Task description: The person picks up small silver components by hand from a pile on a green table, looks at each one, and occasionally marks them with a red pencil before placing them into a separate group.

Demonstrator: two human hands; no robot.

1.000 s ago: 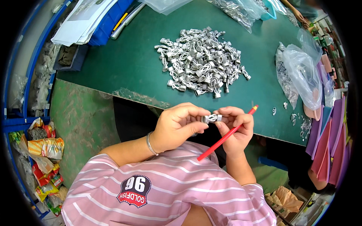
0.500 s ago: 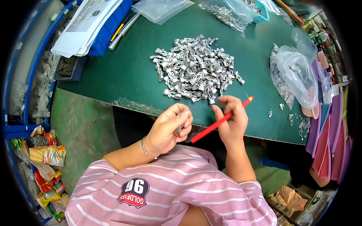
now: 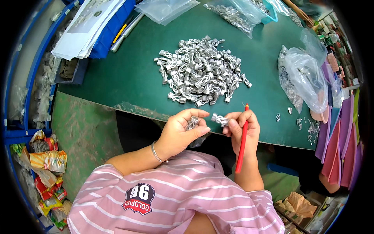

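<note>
Red-handled tool (image 3: 242, 142) turned; heaped metal pieces (image 3: 202, 72) ahead, plastic bag (image 3: 307, 80) right.

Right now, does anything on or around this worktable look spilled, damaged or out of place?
Two things: small silvery bits lie scattered on the green worktable near the clear plastic bag, loose rather than contained, perhaps spilled; and the table's front edge, left of the left hand, looks chipped and worn.

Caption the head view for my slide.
Silvery pieces in left hand and right hand, red stick also in the right, before a pile on a green table.
</note>
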